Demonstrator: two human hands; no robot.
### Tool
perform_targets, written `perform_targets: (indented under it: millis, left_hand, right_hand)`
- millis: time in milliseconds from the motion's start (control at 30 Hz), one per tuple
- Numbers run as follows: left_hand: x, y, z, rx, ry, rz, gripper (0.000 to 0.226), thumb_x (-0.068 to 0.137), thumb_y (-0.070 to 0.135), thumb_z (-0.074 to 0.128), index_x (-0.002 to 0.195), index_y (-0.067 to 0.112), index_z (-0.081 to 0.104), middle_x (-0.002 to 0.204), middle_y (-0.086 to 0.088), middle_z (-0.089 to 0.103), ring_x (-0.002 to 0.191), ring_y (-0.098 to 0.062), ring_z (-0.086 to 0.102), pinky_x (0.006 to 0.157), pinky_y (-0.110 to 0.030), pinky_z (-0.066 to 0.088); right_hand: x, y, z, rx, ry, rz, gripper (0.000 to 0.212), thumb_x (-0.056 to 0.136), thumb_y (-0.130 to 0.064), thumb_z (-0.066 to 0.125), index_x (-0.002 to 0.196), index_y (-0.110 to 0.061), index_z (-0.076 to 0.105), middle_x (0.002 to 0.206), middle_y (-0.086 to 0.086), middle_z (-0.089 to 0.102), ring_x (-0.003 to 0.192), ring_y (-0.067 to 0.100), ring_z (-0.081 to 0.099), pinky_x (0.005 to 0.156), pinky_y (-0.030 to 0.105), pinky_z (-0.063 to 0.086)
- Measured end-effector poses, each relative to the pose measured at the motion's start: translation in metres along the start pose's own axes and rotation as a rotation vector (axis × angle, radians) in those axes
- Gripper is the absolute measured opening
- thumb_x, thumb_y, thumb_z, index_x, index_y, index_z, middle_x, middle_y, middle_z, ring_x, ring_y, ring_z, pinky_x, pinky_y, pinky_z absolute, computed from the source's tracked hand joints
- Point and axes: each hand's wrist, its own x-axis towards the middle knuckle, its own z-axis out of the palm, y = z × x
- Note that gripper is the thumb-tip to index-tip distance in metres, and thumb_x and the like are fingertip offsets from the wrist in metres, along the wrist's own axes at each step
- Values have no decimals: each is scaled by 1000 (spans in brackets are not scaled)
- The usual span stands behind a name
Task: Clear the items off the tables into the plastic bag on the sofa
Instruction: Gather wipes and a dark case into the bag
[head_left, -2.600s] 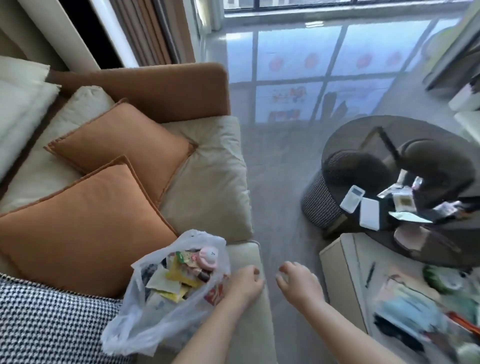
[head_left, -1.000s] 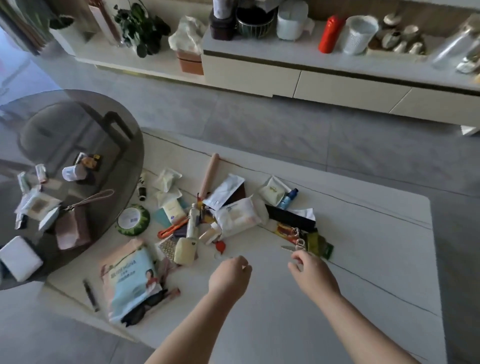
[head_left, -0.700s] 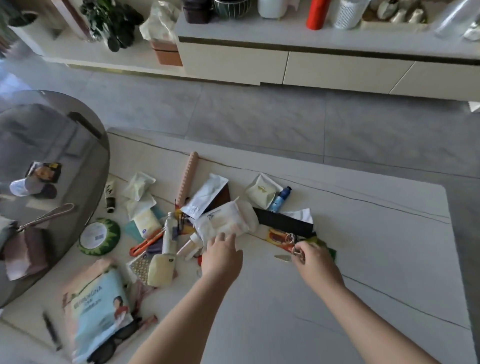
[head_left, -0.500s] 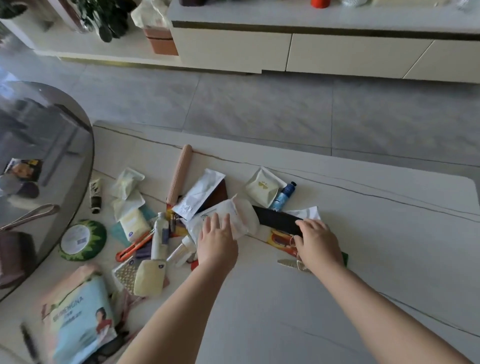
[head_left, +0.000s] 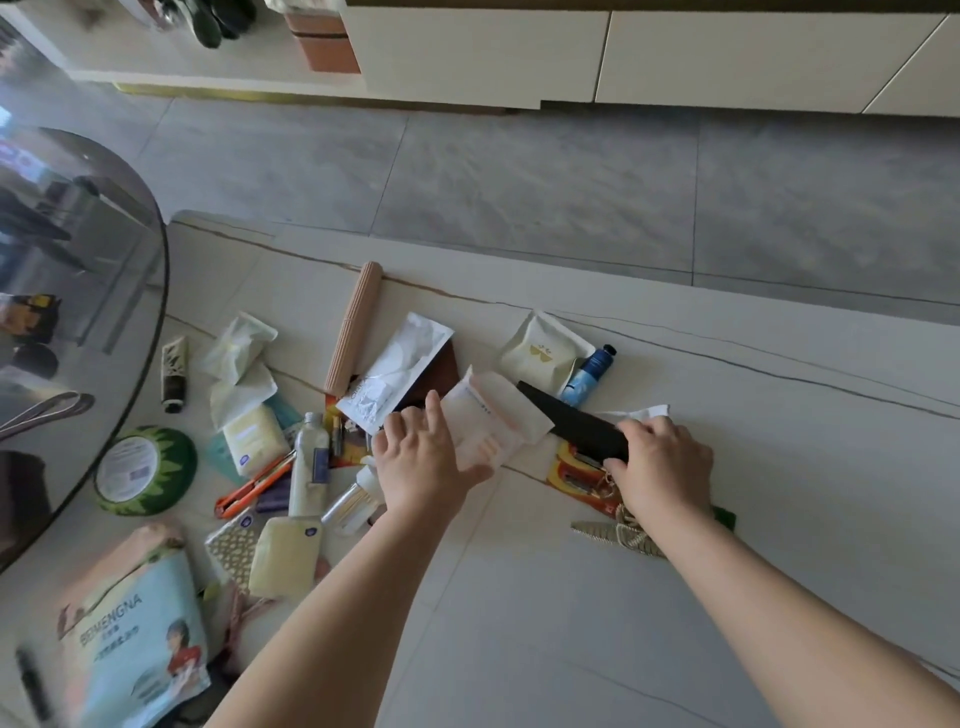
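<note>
Left hand (head_left: 422, 467): head view; fingers curled round the near edge of a white soft packet (head_left: 491, 426), thumb under its corner, so it grips the packet.
Right hand (head_left: 660, 467): fingers bent down over the end of a black flat case (head_left: 571, 423) and the red card (head_left: 576, 475) beneath; it appears to hold the case, though the fingertips are hidden.
Items to clear: a heap on the white table (head_left: 675, 597), among them a ribbed tan roll (head_left: 353, 327), a blue tube (head_left: 589, 374), a cream sachet (head_left: 543, 351) and an orange cutter (head_left: 254, 486).
Round glass table (head_left: 78, 312): at the left, with more things on it.
Plastic bag and sofa: not in view.
Doing it well: I judge each hand should close fully under its piece before lifting, since the packet overlaps the case and could drag neighbours; lift straight up, then carry both together.
</note>
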Motion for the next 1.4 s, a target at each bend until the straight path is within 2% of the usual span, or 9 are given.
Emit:
perform_targets:
  millis: [333, 500, 667, 767, 933, 1067, 1167, 1300, 1400]
  left_hand:
    - [-29, 14, -7, -108, -45, -46, 89, 57, 72, 70, 119, 18, 37, 117, -3, 50, 104, -22, 44, 94, -35, 37]
    - [-58, 15, -41, -485, -190, -259, 81, 59, 67, 72, 117, 26, 32, 95, 7, 56, 77, -17, 55, 54, -28, 41]
    - [-113, -16, -80, -982, -206, -411, 84, 63, 60, 73, 131, 32, 30, 102, 5, 62, 89, -18, 61, 73, -32, 51]
    - [-151, -40, -109, -1258, -165, -513, 77, 71, 44, 76, 133, 28, 34, 103, 6, 63, 87, -14, 62, 66, -28, 48]
    - [-223, -88, -163, -1508, -86, -666, 68, 72, 28, 71, 131, 22, 37, 106, -5, 61, 89, -23, 63, 64, -32, 53]
    - [-292, -133, -203, -1688, -10, -825, 60, 70, 24, 65, 124, 15, 40, 100, -13, 58, 81, -29, 61, 62, -36, 54]
    - [-343, -168, -223, -1779, 110, -882, 64, 55, 21, 59, 117, 12, 48, 105, -23, 58, 87, -37, 61, 68, -47, 56]
    - [-421, -216, -232, -1805, 191, -1010, 56, 71, 6, 63, 124, 5, 44, 111, -23, 57, 90, -37, 62, 59, -39, 55]
    - [-478, -249, -240, -1909, 296, -1024, 61, 62, 10, 65, 121, 0, 53, 110, -28, 62, 96, -43, 63, 81, -52, 55]
  right_hand:
    - [-24, 10, -28, 268, -128, -64, 22, 95, -35, 46, 110, -19, 48, 86, -2, 61, 71, 18, 59, 53, 24, 42]
    - [-54, 9, -54, 659, -297, 29, 13, 91, -32, 57, 99, -24, 52, 75, -8, 63, 57, 9, 63, 44, 20, 45]
    - [-99, -14, -89, 901, -439, 61, 22, 97, -32, 42, 98, -18, 59, 72, 4, 69, 45, 14, 61, 37, 21, 42]
    - [-131, -37, -111, 1023, -530, 59, 26, 100, -26, 36, 99, -14, 58, 77, 10, 68, 47, 17, 58, 39, 21, 39]
    - [-200, -79, -152, 1147, -600, -16, 14, 93, -29, 56, 97, -16, 62, 84, 6, 63, 65, 14, 56, 48, 22, 46]
    - [-258, -118, -183, 1108, -696, -130, 15, 84, -18, 69, 98, -18, 62, 87, 1, 63, 75, 14, 59, 50, 22, 51]
    - [-301, -151, -198, 1052, -788, -217, 20, 81, -12, 71, 99, -13, 63, 77, 2, 57, 63, 13, 55, 47, 25, 51]
    - [-359, -195, -212, 935, -888, -341, 27, 79, -10, 73, 101, -14, 57, 69, 5, 58, 48, 12, 53, 46, 29, 52]
    - [-408, -233, -219, 830, -944, -454, 27, 79, -11, 73, 98, -16, 55, 61, 3, 59, 42, 12, 53, 44, 28, 51]
